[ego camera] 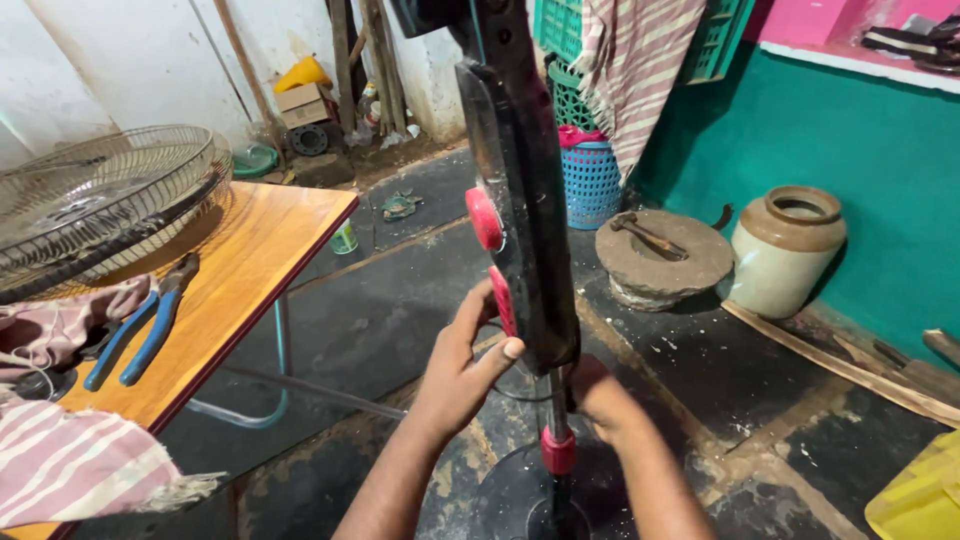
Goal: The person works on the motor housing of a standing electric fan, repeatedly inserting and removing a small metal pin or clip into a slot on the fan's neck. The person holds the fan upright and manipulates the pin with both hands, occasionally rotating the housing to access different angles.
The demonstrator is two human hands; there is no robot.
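Fan stand column (525, 200), black with red knobs, stands near upright on the floor beside the bench (255, 270), long axis leaning slightly left at the top. Left hand (460, 370) fingers wrap its lower edge; right hand (600, 400) grips its lower end from behind, above the red collar (558, 450).

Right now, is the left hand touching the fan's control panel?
Touching. The head view shows the left hand with its thumb pressed on the black control panel beside the lower red knob.

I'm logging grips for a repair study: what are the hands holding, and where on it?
Both hands, left and right, grip the pedestal fan's black control housing at its lower end, above the pole.
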